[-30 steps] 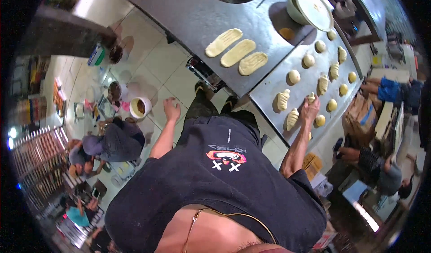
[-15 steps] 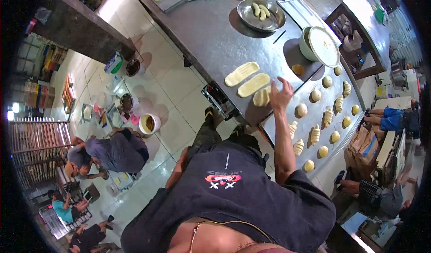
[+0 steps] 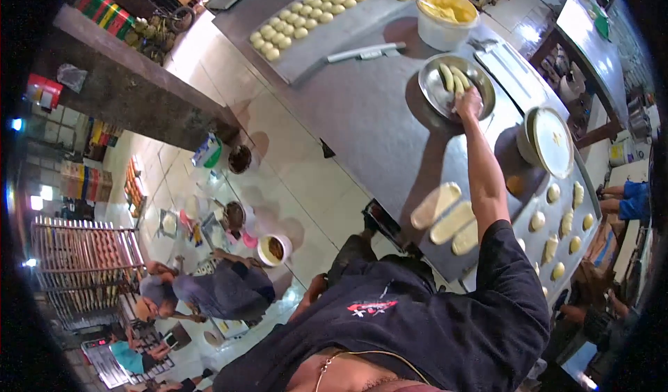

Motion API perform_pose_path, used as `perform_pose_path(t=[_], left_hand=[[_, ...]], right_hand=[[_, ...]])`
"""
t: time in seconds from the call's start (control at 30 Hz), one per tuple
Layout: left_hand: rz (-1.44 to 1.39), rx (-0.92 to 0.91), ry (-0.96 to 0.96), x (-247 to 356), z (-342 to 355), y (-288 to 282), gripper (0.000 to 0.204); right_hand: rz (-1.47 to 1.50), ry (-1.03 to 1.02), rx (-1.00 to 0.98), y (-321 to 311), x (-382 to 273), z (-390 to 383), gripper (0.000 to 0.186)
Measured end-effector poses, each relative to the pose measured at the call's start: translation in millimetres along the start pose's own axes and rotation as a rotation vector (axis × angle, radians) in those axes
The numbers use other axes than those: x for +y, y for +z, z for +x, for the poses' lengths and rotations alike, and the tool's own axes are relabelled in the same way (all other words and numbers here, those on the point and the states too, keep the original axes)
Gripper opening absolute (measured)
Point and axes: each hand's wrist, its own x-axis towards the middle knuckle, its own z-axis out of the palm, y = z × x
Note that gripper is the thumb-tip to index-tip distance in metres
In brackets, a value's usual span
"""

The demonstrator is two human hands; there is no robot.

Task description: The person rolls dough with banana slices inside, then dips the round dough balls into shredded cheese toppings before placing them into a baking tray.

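My right hand (image 3: 467, 103) reaches into a round metal bowl (image 3: 487, 106), its fingers closed at the near ends of several peeled bananas (image 3: 454, 79). Shadow hides part of the fingertips. My left hand (image 3: 316, 283) hangs low beside my body, its fingers not clearly visible. On the steel table (image 3: 369, 106), three flattened oval dough pieces (image 3: 436, 205) lie side by side under my right forearm. Right of them, a metal tray (image 3: 557, 249) carries round dough balls (image 3: 538, 221) and ridged dough rolls (image 3: 550, 248).
A lidded white tub (image 3: 557, 141) and a tub of yellow filling (image 3: 449, 16) stand around the bowl. Many dough balls fill a far tray (image 3: 299, 26), near a white-handled tool (image 3: 365, 52). On the left floor are buckets (image 3: 275, 250) and a crouching person (image 3: 226, 287).
My right hand has moved from the flattened dough to the bananas in the bowl, farther across the table. The view has shifted, and more of the far tray shows.
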Motion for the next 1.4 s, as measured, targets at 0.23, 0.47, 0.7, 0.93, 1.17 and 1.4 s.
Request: perform_pose_path(t=[0.23,0.47,0.7,0.93,1.17,1.4], left_hand=[[-0.06,0.111,0.165,63.7,23.8,-153.8,0.031],[-0.108,0.565,0.522,266.1,27.6,-246.7,0.024],[-0.089,0.309,1.17,459.2,-36.4,-197.6,0.019],[0.189,-0.103,1.336,510.6,-44.4,-112.4,0.023],[0.52,0.283,1.213,591.5,-44.5,-56.4,0.045],[0.578,0.278,1.0,627.9,-40.7,-52.3,0.067]], right_hand=[[0.093,-0.105,0.102,15.1,2.6,13.0,0.051],[0.405,-0.103,-0.001,-89.9,-28.0,-156.0,0.023],[0.293,-0.133,-0.136,-135.0,-6.1,-357.9,0.021],[0.28,-0.079,0.065,-131.8,4.0,-373.0,0.014],[-0.079,0.37,0.332,-103.0,53.1,-291.6,0.033],[0.133,0.646,0.081,-97.4,56.8,-253.6,0.038]])
